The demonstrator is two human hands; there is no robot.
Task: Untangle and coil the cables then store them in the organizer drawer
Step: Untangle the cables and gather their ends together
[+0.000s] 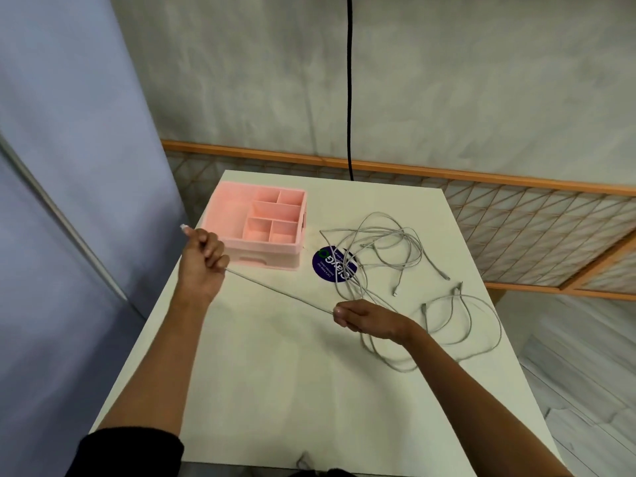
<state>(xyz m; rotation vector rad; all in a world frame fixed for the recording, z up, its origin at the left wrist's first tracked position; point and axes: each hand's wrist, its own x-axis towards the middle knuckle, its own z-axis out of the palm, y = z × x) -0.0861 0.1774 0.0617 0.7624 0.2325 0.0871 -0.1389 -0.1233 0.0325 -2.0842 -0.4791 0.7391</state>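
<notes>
Cable (pixel 282 293): stretched taut between both fists
Left hand (pixel 203 256): clenched on its plug end
Right hand (pixel 364 318): pinching it near tangle (pixel 385 249)

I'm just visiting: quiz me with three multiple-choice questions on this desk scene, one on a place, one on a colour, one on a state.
1. The organizer sits where on the table?
A far left
B near right
C centre front

2. Its colour?
A blue
B pink
C green

3. The cable stretch between the hands is
A coiled
B knotted
C pulled straight

Answers: 1 A, it stands at the far left corner, behind the left hand. 2 B, its walls are pink. 3 C, it runs taut to the right hand, the tangled cables beyond.
</notes>
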